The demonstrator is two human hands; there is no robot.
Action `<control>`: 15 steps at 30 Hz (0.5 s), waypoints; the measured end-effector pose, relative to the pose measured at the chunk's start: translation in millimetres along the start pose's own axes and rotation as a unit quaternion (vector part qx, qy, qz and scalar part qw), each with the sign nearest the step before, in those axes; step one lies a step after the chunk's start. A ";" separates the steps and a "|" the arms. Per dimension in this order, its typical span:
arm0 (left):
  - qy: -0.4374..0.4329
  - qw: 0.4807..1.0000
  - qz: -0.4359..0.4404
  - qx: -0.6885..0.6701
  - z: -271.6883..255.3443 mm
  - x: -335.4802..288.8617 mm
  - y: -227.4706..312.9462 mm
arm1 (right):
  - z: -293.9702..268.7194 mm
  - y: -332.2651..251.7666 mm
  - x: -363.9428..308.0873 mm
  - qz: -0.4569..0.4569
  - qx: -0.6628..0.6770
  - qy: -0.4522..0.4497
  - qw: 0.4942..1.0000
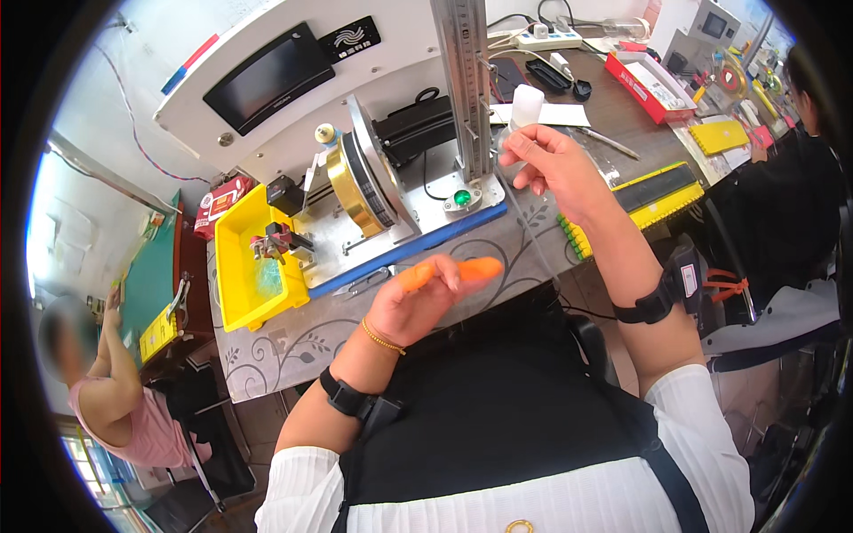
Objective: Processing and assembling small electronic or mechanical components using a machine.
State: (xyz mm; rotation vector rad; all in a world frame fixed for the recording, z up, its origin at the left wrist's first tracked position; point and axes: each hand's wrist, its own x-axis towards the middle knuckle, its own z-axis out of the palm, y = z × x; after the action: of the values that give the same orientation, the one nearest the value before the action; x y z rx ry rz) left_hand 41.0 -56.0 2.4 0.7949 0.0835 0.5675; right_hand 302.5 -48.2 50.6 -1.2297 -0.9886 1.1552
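Observation:
My left hand (418,300) is raised over the table's front edge, before the machine. Orange finger covers (480,268) sit on its fingertips, and its fingers are bent and close together; anything between them is too small to tell. My right hand (560,169) is held higher, right of the machine's upright metal post. Its thumb and index finger come together in a pinch, the other fingers curled; what they hold, if anything, cannot be made out. Just beyond those fingertips stands a white bottle-like cylinder (527,105). A gold-rimmed wheel (351,188) is mounted on the machine.
A yellow tray (233,286) stands left of the machine's blue-edged base (418,244). A green button (462,197) is by the upright scaled post (462,80). Right lie a yellow-and-black strip (653,195) and a red box (651,87). People sit at both sides.

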 end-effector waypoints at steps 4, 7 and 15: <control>0.037 0.946 -0.177 0.268 3.9 -16.9 25.6 | 2.9 5.5 2.9 -0.007 -0.036 0.020 0.999; 0.080 0.801 -0.217 0.553 3.3 -39.0 50.5 | 7.9 20.0 12.0 -0.015 -0.040 0.032 0.999; 0.348 0.816 0.055 0.458 6.1 -23.3 81.3 | 71.9 28.0 26.4 -0.021 -0.025 0.010 0.999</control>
State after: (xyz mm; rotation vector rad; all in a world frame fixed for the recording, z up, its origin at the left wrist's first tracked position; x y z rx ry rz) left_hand -13.7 -26.4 60.1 1.4952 1.0652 0.9249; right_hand 233.5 -10.5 29.2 -1.2520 -1.0293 1.0887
